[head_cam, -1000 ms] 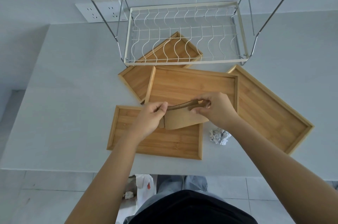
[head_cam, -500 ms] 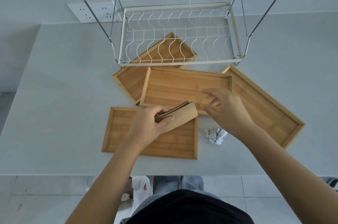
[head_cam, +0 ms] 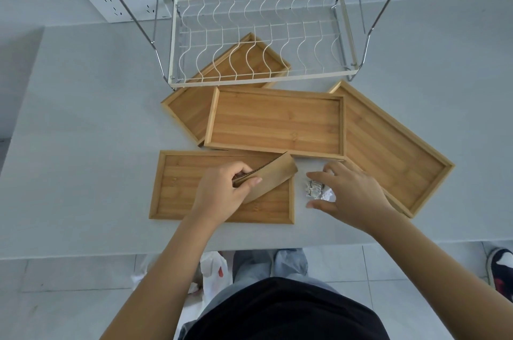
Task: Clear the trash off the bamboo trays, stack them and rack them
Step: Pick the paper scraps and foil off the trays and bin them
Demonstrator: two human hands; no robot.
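We see the left hand (head_cam: 222, 195) clenched on a folded piece of brown cardboard (head_cam: 273, 175), thumb on top and fingers beneath, held just above the near-left bamboo tray (head_cam: 177, 187). The cardboard slants up and to the right, its far end reaching past the tray's upper right corner.

The right hand (head_cam: 352, 195) is spread with fingers and thumb apart, grasping nothing; it arches over a crumpled wad of foil-like wrapper (head_cam: 315, 191) that lies on the white table (head_cam: 83, 131) — in the gap between the near-left tray and the right tray (head_cam: 388, 145). The thumb lies just beside the wad's near side and the fingertips near its far side; we cannot tell whether any of them touches it.

Four bamboo trays lie on the table, all with their floors bare. The middle tray (head_cam: 277, 123) sits squarely beyond the hands, its near rim close to the cardboard's tip. It overlaps the far-left tray (head_cam: 188, 112), which is angled and runs partly under the white wire dish rack (head_cam: 261, 34). The right tray is turned diagonally, its left edge touching or tucked under the middle tray's right end.

The rack stands at the far side of the table on chrome legs, its lower tier holding nothing. A wall socket panel (head_cam: 127, 6) shows behind its left leg. Below the table edge — on the tiled floor — a white plastic bag (head_cam: 213, 273) lies by the person's feet.
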